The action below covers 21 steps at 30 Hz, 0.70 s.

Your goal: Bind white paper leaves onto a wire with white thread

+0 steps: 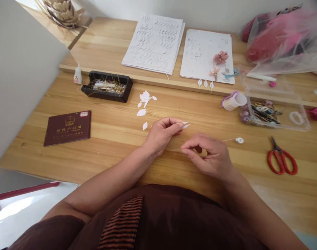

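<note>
My left hand [163, 133] is closed in a pinch on small white leaf-shaped paper pieces [186, 125], whose pointed tips stick out past the fingers. To its right, my right hand [209, 152] pinches a thin pale thread [175, 150] between thumb and forefinger. That thread stretches from below my left hand to my right fingertips. Beyond the right hand it shows again, leading to a small white spool [239, 140] on the table. More white paper cutouts [145, 96] lie loose beyond my left hand, with a single leaf piece [145, 126] nearest to it.
Red-handled scissors [282, 158] lie at right, below a clear box [291, 121] of craft bits. A white roll [235, 100] stands beside it. Leftward are a black tray [124, 90], a glue bottle [77, 74] and a maroon booklet [67, 128]. Paper sheets [153, 43] rest on the raised ledge.
</note>
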### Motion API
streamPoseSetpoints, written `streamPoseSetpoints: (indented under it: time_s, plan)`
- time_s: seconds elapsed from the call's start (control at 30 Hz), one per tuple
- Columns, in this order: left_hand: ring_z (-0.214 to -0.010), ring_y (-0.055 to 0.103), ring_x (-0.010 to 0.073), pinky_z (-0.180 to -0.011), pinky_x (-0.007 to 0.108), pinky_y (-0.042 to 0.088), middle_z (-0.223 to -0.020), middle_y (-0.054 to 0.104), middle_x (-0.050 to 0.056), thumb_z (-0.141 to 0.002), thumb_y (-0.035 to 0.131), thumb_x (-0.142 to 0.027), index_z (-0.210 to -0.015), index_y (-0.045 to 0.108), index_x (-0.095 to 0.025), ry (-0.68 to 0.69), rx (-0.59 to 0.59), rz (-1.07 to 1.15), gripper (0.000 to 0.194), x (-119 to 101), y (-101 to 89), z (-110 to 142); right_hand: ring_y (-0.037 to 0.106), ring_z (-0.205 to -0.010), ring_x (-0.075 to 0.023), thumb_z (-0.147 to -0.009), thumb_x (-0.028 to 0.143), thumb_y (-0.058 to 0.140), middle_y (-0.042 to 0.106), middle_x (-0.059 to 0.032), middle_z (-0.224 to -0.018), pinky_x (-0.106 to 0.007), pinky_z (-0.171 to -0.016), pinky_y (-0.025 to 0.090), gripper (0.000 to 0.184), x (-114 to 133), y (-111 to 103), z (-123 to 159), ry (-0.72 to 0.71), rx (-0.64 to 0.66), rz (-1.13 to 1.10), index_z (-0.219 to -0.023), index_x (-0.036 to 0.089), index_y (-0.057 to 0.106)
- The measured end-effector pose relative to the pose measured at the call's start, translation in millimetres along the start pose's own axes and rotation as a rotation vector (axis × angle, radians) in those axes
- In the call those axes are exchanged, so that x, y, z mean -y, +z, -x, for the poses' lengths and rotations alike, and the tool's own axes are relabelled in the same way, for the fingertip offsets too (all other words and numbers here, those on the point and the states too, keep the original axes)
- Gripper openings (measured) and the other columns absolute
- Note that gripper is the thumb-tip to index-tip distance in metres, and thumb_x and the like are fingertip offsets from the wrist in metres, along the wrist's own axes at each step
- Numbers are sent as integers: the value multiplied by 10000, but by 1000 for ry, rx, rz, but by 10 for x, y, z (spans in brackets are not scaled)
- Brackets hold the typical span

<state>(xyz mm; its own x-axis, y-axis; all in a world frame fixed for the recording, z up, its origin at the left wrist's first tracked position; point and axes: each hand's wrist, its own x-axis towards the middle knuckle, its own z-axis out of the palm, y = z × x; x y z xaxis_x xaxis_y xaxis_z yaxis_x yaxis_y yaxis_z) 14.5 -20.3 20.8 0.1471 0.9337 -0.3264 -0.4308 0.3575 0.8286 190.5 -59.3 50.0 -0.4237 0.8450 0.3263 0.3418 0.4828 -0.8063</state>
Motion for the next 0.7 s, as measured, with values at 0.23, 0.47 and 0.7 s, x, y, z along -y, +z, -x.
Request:
streamPoseSetpoints:
  time_s: [0.23,0.47,0.7]
  plan:
    - [-666,550,88,-700,255,448,-730,690,2,-708,884,-361,-750,743,-152,7,75,-147,255,25,14,40,659,-703,-204,-918,166,707,795,-22,-875,-385,-634,526,151,-80,63,3,-9,-298,305,-951,305,757]
    - [-676,577,105,-672,255,460,-780,735,26,-728,861,-353,-774,773,-162,38,95,-213,215,30,17,51,556,-609,-176,-934,217,717,737,-25,-773,-361,-575,469,86,-93,52,-27,44,-363,379,-919,282,771]
    - [-679,571,102,-670,249,457,-768,733,27,-736,862,-345,-783,786,-159,42,98,-236,207,41,18,51,481,-586,-147,-938,255,733,660,-16,-741,-336,-545,422,52,-109,43,-41,93,-376,324,-902,260,770]
